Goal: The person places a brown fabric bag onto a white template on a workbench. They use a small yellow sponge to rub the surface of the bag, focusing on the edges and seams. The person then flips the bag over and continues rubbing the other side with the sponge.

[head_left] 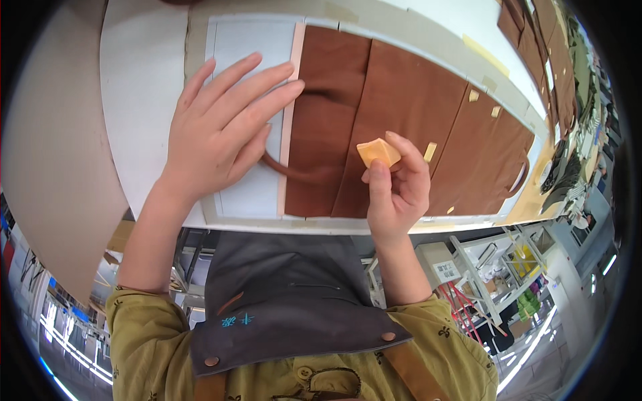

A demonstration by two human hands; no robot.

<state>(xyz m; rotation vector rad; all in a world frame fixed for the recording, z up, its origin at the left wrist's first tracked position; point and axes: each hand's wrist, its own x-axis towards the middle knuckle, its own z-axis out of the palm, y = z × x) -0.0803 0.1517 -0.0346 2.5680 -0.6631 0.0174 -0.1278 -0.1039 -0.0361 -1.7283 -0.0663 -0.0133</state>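
Observation:
A small yellow-orange block, its material unclear, is pinched between the thumb and fingers of my right hand. That hand is over the lower middle of a brown leather-like panel lying on the worktable. My left hand is open, fingers stretched out, over a pale sheet left of the panel. Its fingertips reach a narrow pink strip along the panel's left edge. A brown cord-like loop runs from beneath that hand onto the panel.
Bits of yellow tape dot the panel's right part. More brown panels lie at the far right. A large beige sheet overhangs on the left. Below the table's front edge at right are a box and white shelving.

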